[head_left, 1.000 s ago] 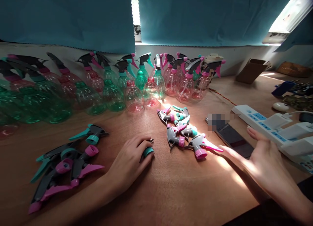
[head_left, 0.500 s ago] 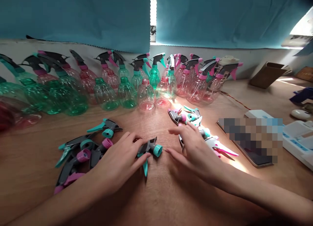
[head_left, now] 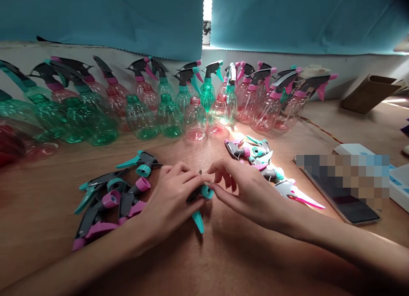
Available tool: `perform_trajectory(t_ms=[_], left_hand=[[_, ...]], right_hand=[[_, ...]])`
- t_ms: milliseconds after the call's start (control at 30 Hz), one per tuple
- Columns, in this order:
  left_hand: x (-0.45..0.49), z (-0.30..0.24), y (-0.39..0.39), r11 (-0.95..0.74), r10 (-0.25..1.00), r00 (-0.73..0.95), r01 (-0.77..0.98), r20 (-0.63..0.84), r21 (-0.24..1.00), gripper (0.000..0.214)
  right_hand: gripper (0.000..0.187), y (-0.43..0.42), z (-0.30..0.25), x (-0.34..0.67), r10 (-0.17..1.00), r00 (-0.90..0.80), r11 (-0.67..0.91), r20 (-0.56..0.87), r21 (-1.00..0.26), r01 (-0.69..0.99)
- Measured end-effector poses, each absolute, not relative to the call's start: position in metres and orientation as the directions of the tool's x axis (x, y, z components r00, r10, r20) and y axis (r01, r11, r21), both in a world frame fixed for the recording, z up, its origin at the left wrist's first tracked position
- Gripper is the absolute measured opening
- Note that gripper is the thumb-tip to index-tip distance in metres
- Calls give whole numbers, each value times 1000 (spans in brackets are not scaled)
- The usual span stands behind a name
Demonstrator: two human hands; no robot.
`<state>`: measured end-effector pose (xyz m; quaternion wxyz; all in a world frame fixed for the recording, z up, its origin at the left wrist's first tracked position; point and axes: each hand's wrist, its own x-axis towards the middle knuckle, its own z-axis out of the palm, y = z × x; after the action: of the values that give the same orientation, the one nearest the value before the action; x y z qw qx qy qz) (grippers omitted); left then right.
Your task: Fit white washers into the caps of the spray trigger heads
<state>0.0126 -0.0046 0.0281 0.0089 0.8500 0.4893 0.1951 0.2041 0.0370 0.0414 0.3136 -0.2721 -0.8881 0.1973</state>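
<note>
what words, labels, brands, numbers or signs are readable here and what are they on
None can be read.
Phone: screen partly pixelated, nothing legible.
Power strip: blue patches, any print too small or blurred.
Bottles and spray head in the left hand: no lettering visible.

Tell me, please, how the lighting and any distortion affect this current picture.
Head view: harsh light enters at the gap between the curtains; head view: glare washes out part of the right pile of sprayer heads, while the left pile lies in shade; head view: pixel blocks cover part of the phone; head view: green bottles at far left look stretched.
</note>
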Motion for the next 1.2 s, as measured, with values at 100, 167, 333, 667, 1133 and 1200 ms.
perform_trajectory(t_ms=[100,167,333,667,1133,1200], left_hand=[[4,27,-17,-489,800,297,826,522,280,24],[0,23,-23,-522,768,260,784,585,336,24],[3,10,-26,-582,780,297,667,551,465,27],[9,0,-29,-548,830,325,625,453,556,37],[10,-2,-28,-538,833,321,661,452,523,33],[10,-2,-28,-539,833,322,655,449,530,33]], right_hand=[[5,43,55,205,601,-714,754,359,-550,359],[3,45,64,203,572,-766,741,294,-585,328],[7,46,69,198,560,-817,692,137,-620,370],[18,53,63,195,570,-806,441,-161,-767,465],[24,40,56,183,684,-718,326,-127,-828,456],[23,37,57,183,691,-717,367,-95,-808,461]])
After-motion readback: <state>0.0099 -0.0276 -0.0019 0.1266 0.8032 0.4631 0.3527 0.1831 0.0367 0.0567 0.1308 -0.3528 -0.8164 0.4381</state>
